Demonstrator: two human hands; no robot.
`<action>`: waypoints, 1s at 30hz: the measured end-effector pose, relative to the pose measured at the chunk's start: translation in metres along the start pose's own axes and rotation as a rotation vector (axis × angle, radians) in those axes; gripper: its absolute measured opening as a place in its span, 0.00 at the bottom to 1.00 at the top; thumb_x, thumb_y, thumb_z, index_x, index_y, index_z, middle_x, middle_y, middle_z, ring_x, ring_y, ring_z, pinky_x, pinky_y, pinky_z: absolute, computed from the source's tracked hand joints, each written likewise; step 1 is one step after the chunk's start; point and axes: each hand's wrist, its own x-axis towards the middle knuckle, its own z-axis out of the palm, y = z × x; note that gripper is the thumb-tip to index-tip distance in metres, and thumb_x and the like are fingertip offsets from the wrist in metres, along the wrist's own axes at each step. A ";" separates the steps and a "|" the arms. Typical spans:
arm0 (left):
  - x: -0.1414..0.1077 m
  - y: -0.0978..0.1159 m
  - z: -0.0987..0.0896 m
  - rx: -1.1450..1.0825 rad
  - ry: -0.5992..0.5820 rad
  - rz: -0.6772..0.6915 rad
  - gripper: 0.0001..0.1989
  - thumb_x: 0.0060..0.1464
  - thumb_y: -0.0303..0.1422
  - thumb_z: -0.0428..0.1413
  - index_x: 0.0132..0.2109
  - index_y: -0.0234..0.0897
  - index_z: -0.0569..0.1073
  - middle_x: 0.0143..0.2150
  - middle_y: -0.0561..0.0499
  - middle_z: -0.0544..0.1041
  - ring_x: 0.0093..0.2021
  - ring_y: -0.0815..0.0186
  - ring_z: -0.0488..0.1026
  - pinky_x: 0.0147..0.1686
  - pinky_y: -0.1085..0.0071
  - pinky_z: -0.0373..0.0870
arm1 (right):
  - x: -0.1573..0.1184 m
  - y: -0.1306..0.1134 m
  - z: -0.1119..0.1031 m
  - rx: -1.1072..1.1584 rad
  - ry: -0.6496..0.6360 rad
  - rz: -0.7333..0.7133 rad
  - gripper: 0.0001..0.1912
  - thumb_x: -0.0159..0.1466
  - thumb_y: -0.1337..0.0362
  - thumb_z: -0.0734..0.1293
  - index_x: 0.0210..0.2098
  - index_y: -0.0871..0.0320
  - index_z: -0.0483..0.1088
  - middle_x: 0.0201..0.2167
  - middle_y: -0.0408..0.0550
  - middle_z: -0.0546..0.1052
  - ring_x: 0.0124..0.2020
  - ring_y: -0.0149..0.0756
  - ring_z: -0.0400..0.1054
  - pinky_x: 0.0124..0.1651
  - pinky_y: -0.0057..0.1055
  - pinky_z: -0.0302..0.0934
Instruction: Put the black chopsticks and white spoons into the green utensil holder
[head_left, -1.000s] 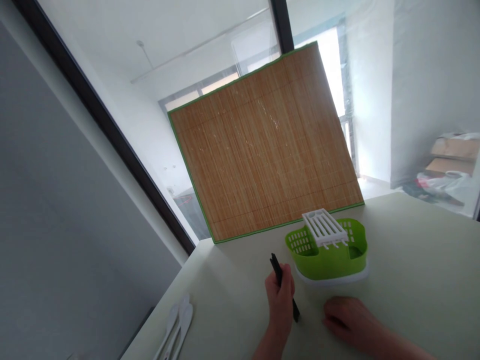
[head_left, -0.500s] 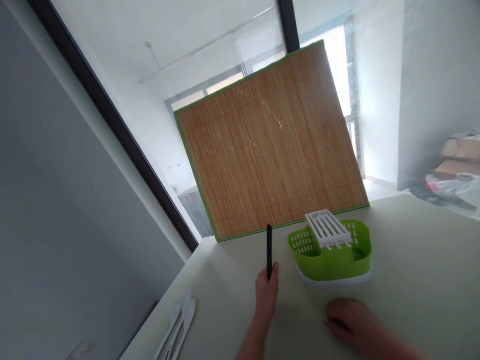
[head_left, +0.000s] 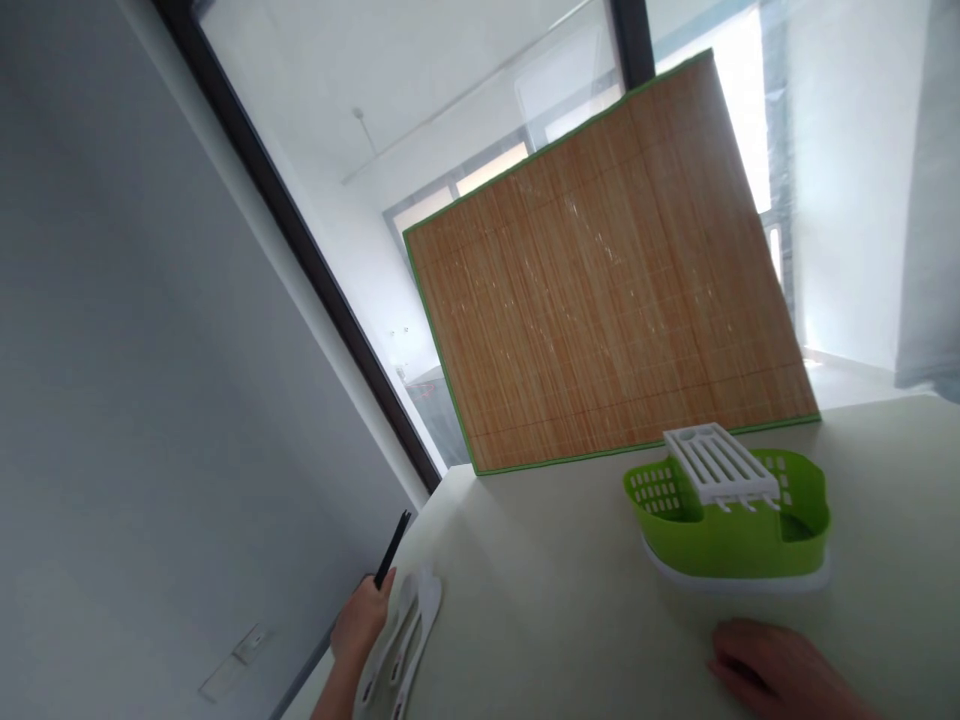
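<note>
The left hand (head_left: 361, 620) clamps black chopsticks (head_left: 392, 551), best kept clear of the white spoons (head_left: 430, 597); the right hand (head_left: 776, 660) makes a loose fist.

Room, interior; home or office, cannot tell. Grey wall (head_left: 150, 350), nine o'clock, with wall plate (head_left: 249, 643), seven o'clock. Glass partition (head_left: 307, 110), dark-framed, eleven o'clock; bright room (head_left: 465, 130) with windows (head_left: 491, 168) behind, twelve o'clock. Pale table (head_left: 547, 570), five o'clock.

By the left edge of the table (head_left: 540, 560), the left grip (head_left: 362, 617) holds slim black sticks (head_left: 392, 550) beside white spoons (head_left: 430, 598). The right grip (head_left: 772, 660) lies curled nearer than a green basket (head_left: 727, 548) topped by a white rack (head_left: 721, 467); a brown mat (head_left: 600, 290) stands along the far edge.
</note>
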 end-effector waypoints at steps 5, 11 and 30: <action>0.000 -0.040 0.018 0.164 -0.061 -0.061 0.27 0.56 0.51 0.37 0.39 0.34 0.71 0.43 0.34 0.77 0.46 0.45 0.74 0.40 0.56 0.68 | -0.001 0.000 -0.002 0.015 -0.008 0.013 0.15 0.67 0.60 0.57 0.26 0.56 0.66 0.25 0.45 0.74 0.27 0.37 0.69 0.30 0.30 0.53; -0.007 -0.049 0.038 0.261 -0.071 -0.082 0.26 0.56 0.49 0.37 0.40 0.35 0.72 0.44 0.36 0.76 0.48 0.46 0.72 0.43 0.56 0.66 | -0.001 -0.004 -0.008 0.009 -0.013 0.018 0.15 0.67 0.61 0.57 0.25 0.56 0.65 0.25 0.45 0.74 0.27 0.37 0.69 0.30 0.29 0.52; -0.014 -0.029 0.035 0.388 0.153 0.036 0.24 0.58 0.42 0.42 0.54 0.37 0.70 0.54 0.40 0.71 0.52 0.48 0.68 0.48 0.57 0.65 | 0.005 -0.014 -0.018 -0.041 -0.056 0.046 0.12 0.64 0.63 0.59 0.26 0.57 0.66 0.26 0.45 0.74 0.27 0.36 0.68 0.29 0.29 0.49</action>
